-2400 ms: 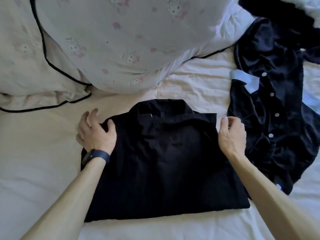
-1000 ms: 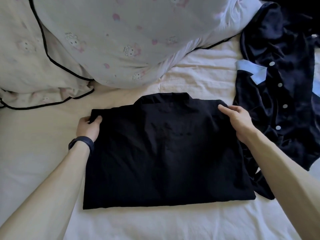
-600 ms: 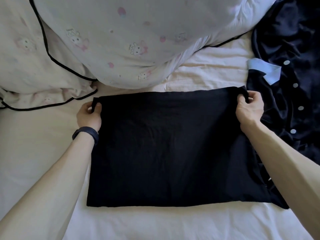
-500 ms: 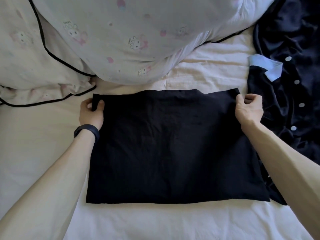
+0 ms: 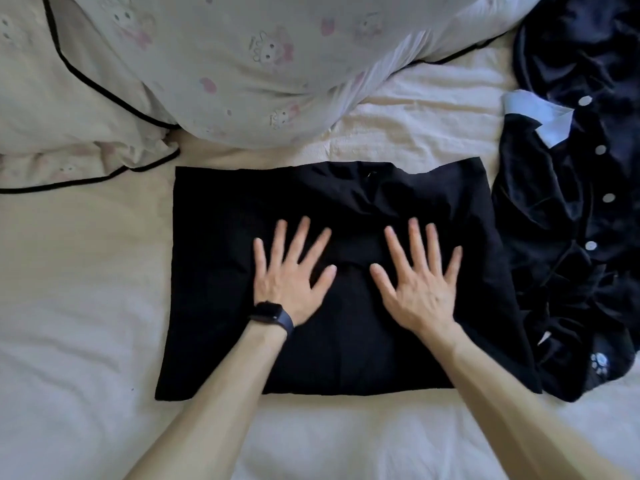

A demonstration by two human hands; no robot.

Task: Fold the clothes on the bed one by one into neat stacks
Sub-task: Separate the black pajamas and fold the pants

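two hands (image 5: pixel 287 282) (image 5: pixel 420 292) (flat), pressing black shirt (image 5: pixel 214 271) — bed (image 5: pixel 69 306)

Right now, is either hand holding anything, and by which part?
Nothing is held. The left hand and right hand lie flat with spread fingers on the middle of the folded black shirt, pressing it, not gripping.

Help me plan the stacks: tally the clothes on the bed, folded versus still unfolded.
Folded: 1, the black collared shirt.
Unfolded: 1, the navy buttoned top; whether that heap hides more, I cannot tell.
Total: 2.
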